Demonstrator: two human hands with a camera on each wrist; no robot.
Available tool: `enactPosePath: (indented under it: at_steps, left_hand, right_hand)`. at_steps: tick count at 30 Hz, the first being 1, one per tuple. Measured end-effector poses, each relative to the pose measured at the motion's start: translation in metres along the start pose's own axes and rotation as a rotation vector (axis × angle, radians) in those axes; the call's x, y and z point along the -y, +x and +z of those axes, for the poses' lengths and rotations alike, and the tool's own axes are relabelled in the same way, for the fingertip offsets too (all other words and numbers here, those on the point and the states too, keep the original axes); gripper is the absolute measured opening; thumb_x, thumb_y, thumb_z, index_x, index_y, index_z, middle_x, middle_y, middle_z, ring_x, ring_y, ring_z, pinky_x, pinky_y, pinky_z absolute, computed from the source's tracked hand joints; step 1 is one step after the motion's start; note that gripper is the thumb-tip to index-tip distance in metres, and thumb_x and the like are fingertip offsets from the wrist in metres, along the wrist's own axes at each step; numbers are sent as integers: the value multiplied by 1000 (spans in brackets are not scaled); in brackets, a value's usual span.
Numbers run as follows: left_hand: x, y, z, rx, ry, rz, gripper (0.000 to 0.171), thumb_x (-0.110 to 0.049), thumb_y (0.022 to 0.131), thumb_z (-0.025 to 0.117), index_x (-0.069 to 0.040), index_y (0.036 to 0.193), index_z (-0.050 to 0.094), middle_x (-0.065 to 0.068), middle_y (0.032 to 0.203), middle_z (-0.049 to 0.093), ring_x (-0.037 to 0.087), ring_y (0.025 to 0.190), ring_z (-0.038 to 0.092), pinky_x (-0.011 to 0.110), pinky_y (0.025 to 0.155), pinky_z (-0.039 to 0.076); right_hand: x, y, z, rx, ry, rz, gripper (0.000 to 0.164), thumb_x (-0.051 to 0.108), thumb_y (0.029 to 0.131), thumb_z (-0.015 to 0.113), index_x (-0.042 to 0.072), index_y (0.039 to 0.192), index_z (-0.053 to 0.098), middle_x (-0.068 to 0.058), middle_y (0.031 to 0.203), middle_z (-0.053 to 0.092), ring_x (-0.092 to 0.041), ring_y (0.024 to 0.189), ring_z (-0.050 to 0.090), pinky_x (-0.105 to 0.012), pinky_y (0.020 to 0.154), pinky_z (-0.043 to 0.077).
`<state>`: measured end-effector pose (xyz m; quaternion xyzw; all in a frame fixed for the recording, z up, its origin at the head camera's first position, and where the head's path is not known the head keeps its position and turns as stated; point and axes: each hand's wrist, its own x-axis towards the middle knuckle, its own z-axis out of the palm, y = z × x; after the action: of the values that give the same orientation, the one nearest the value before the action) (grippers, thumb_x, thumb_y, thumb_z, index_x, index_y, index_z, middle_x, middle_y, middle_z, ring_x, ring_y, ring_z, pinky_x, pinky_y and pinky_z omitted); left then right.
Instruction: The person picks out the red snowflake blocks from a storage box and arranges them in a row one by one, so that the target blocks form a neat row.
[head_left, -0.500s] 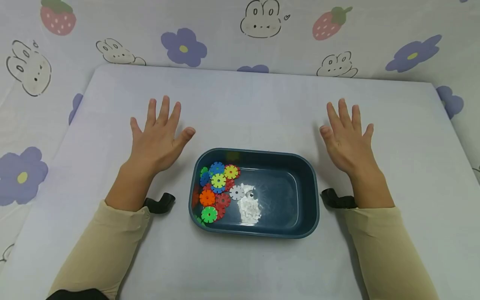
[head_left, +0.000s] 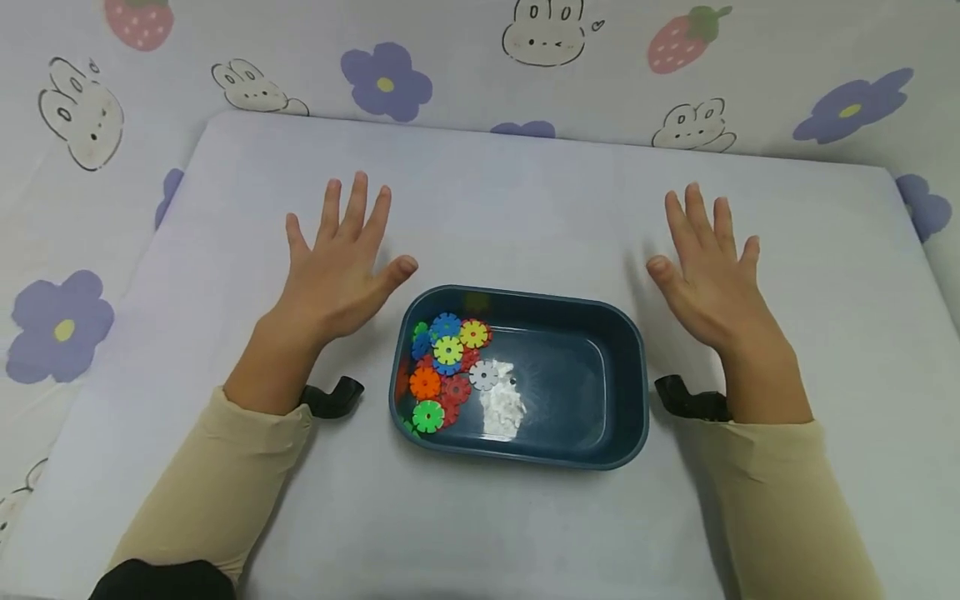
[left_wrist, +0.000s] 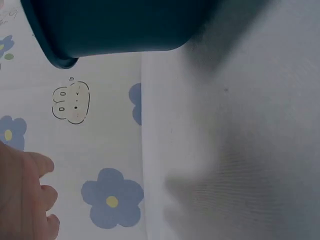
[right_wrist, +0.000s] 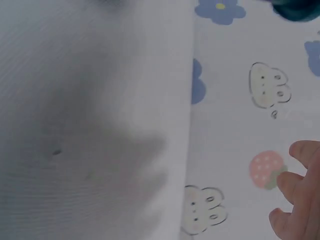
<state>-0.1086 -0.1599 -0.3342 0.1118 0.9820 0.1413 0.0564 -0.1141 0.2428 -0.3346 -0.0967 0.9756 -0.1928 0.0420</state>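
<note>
My left hand (head_left: 337,271) is held with fingers spread, to the left of a dark blue plastic tub (head_left: 630,392), holding nothing. On the tub's other side my right hand (head_left: 708,279) is also spread and bare. Inside the tub, toward its left end, lies a heap of notched plastic discs: an orange disc (head_left: 425,383), a green disc (head_left: 428,416), a white disc (head_left: 483,375), plus several in yellow, blue and red. Part of the tub's side (left_wrist: 120,25) shows in the left wrist view, above the left hand's fingers (left_wrist: 42,164). The right wrist view catches the right hand's fingers (right_wrist: 292,185) at its edge.
The tub stands on a white table (head_left: 525,533). A patterned cloth (head_left: 457,50) with flowers, rabbits and strawberries hangs behind it. A black wrist camera (head_left: 335,398) sits at the left cuff, another black camera (head_left: 686,400) at the right.
The head view has shifted, so the table, tub and cloth sit a little farther right and mostly slightly higher. Both hands stay spread beside the tub, and the discs lie as before.
</note>
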Motion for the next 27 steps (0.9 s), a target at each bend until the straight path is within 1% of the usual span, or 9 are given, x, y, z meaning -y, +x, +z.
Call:
enactPosePath:
  at_steps: [4,7,10,13,16,18,20,23,27]
  left_hand:
    - [-5,-8,-2,22,-14,74,108,-92,71,-7,-28,158,-7,-2,163,-22,26,150,-24,71,111,-14]
    - [-7,-17,-2,81,-49,111,106,-90,71,-10,-29,158,-6,-3,163,-20,27,150,-21,72,111,-11]
    - [-7,-26,2,158,-155,145,102,-88,73,-12,-32,158,-4,-3,164,-18,27,151,-19,72,113,-7]
    - [-5,-34,8,239,-342,189,98,-87,75,-10,-35,158,-1,-5,165,-17,26,151,-18,71,114,-5]
    - [-2,-39,16,301,-604,253,96,-87,76,-8,-36,158,4,-7,165,-14,24,152,-15,69,114,-9]
    - [0,-40,22,334,-795,291,94,-85,79,-7,-36,158,8,-11,165,-9,19,153,-11,65,117,-7]
    - [2,-40,28,361,-943,321,92,-81,81,-9,-35,158,11,-14,165,-3,13,153,-6,60,119,-5]
    - [4,-39,36,375,-1090,318,87,-75,86,-9,-32,158,15,-17,164,2,6,152,-1,52,123,2]
    - [8,-35,46,368,-1168,296,81,-66,94,-3,-23,157,25,-10,166,5,5,152,1,44,124,3]
  right_hand:
    - [17,-5,-14,23,-17,-94,92,83,87,14,27,159,0,5,165,-13,-25,150,-23,-69,109,-20]
    - [35,-8,-25,53,7,-197,91,83,87,15,28,159,7,6,166,-8,-23,151,-20,-66,111,-20]
    - [59,-10,-31,84,84,-326,93,85,85,14,29,159,15,2,166,5,-23,153,-13,-64,114,-17]
    - [85,-8,-31,151,170,-455,98,88,82,13,26,157,26,-4,164,23,-28,154,1,-64,118,-5]
    - [110,-3,-25,284,238,-509,92,85,84,23,24,150,42,-3,152,45,-27,147,28,-62,117,19]
    - [125,2,-18,400,260,-531,76,77,89,37,25,141,55,3,137,59,-20,131,48,-53,110,37]
    - [138,7,-9,528,287,-561,54,62,93,52,25,129,66,8,118,67,-13,110,59,-42,97,50]
    - [152,17,11,726,300,-623,30,42,92,67,23,114,75,13,96,70,-8,88,62,-31,79,55]
    - [163,29,40,967,273,-633,24,29,89,74,19,110,77,9,81,70,-10,73,60,-27,66,50]
